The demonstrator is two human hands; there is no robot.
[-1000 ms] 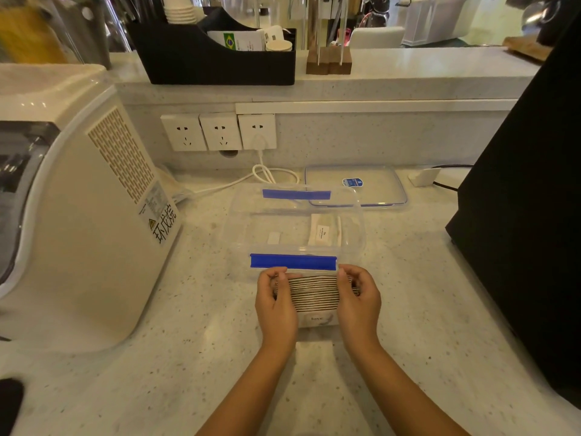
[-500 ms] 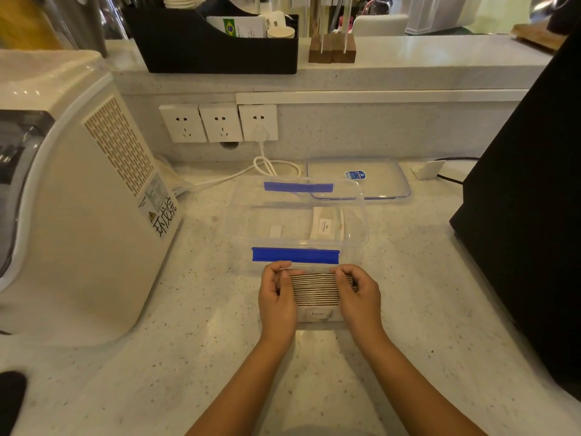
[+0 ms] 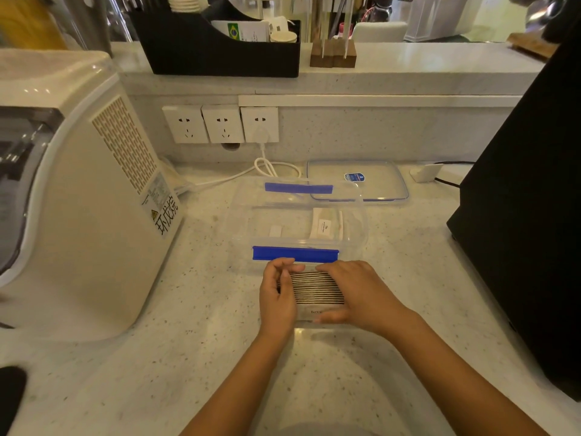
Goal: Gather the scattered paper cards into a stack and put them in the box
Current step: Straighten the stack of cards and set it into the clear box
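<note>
Since half a second ago the right hand (image 3: 361, 294) has swung over the stack (image 3: 317, 287), palm flat across its right end with the thumb under the near edge, while the left hand (image 3: 276, 297) stays curled on the left end, fingers closed on the cards – likely squaring them before a lift. Stack lies between the fingers, long axis left-right, edges up, just short of the open box (image 3: 361, 228)
</note>
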